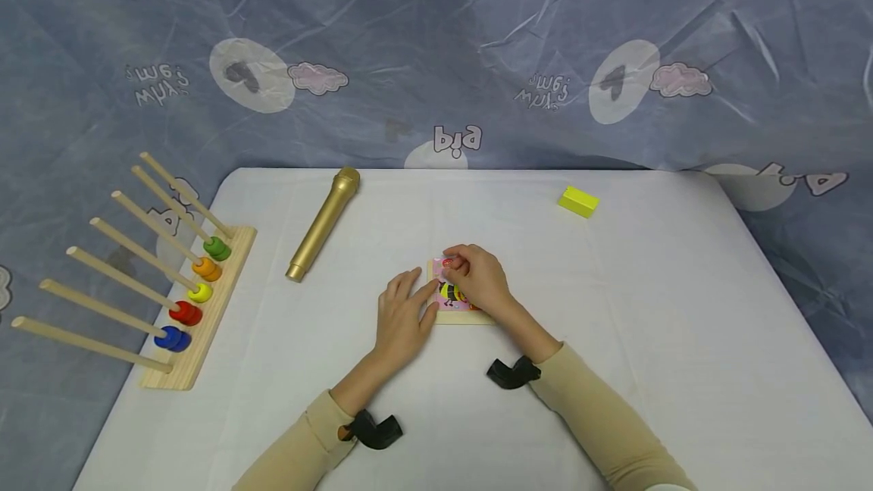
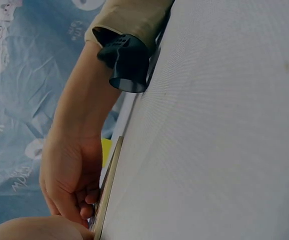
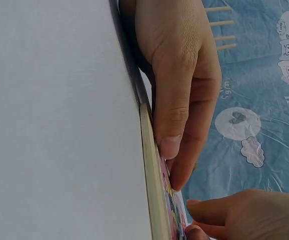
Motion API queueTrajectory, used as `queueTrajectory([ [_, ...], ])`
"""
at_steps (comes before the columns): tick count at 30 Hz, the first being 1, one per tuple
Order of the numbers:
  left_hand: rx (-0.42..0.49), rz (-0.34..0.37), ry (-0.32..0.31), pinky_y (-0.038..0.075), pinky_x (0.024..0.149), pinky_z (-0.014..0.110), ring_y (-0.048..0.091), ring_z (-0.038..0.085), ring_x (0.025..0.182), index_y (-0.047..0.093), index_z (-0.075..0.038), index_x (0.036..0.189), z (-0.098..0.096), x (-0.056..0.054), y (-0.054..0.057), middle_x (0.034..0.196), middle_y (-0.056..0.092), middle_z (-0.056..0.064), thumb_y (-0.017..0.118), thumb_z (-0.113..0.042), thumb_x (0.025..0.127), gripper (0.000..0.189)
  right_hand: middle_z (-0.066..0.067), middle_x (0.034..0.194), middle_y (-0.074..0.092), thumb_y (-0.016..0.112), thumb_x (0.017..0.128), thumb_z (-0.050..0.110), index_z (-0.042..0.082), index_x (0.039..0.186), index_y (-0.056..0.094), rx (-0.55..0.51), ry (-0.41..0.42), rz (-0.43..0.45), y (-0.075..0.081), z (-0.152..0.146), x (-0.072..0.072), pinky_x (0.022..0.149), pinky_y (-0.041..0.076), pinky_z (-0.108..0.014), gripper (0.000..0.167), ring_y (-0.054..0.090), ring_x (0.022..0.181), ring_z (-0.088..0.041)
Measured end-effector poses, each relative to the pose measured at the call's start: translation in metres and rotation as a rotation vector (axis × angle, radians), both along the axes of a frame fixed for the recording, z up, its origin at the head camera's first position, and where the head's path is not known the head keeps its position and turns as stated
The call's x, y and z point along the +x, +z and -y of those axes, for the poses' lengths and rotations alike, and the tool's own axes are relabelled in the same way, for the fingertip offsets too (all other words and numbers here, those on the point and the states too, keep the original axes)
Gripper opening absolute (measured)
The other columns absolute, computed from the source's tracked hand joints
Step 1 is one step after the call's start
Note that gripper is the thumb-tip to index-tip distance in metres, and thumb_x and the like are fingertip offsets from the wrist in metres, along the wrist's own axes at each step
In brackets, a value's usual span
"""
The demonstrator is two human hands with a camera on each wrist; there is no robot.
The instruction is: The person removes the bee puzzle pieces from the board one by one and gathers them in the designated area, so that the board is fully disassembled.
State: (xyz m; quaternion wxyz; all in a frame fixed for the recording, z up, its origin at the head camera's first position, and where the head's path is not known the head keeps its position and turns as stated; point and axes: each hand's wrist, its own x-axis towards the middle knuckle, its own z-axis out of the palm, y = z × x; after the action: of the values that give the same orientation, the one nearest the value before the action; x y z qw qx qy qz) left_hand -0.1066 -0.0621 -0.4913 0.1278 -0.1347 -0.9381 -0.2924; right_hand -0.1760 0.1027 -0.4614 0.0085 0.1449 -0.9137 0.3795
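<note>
A small wooden-framed picture puzzle point(image 1: 466, 317) with a bee on a pink ground lies on the white table. My left hand point(image 1: 402, 324) rests at its left side, fingers spread and mostly straight, index fingertip over the picture. In the right wrist view the left thumb point(image 3: 170, 145) lies along the frame's edge. The right hand point(image 1: 479, 279) reaches over the picture from the right and covers part of it. Its thumb and index finger pinch a small puzzle piece point(image 1: 447, 263) with a red pattern at the upper left corner. The right hand's other fingers are curled.
A gold microphone point(image 1: 322, 226) lies to the left behind the hands. At the far left stands a wooden peg rack point(image 1: 225, 279) with coloured rings and tall pegs. A yellow block point(image 1: 578, 201) lies at the back right. Patterned cloth point(image 1: 436, 36) hangs behind the table.
</note>
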Motion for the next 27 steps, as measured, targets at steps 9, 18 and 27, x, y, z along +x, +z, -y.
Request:
queueTrajectory([
  [9,-0.01,-0.011,-0.001,0.038,0.098,0.052,0.042,0.034,0.131,0.067,-0.013,0.126,0.0004,0.0,-0.0009,0.142,0.052,0.016,0.065,-0.022,0.092,0.036,-0.002,0.078,0.056,0.076,0.084,0.016,0.006,0.11,0.071,0.073,-0.029,-0.036,-0.0009,0.0037,0.0027,0.055,0.037,-0.023,0.029,0.048,0.065,-0.011],
  [18,-0.018,-0.002,-0.004,0.037,0.099,0.052,0.041,0.033,0.131,0.067,-0.013,0.126,0.0002,0.0003,0.0015,0.142,0.051,0.016,0.066,-0.022,0.092,0.036,-0.001,0.079,0.057,0.077,0.083,0.016,0.007,0.11,0.072,0.082,-0.037,-0.031,0.0006,0.0044,0.0037,0.056,0.037,-0.024,0.029,0.049,0.066,-0.011],
  [27,-0.022,-0.004,0.0,0.037,0.098,0.051,0.041,0.033,0.131,0.067,-0.013,0.126,0.0002,-0.0011,0.0001,0.142,0.051,0.016,0.066,-0.022,0.092,0.036,-0.002,0.079,0.057,0.078,0.082,0.015,0.008,0.107,0.071,0.069,-0.037,-0.044,-0.0007,0.004,0.0029,0.057,0.037,-0.025,0.027,0.051,0.066,-0.012],
])
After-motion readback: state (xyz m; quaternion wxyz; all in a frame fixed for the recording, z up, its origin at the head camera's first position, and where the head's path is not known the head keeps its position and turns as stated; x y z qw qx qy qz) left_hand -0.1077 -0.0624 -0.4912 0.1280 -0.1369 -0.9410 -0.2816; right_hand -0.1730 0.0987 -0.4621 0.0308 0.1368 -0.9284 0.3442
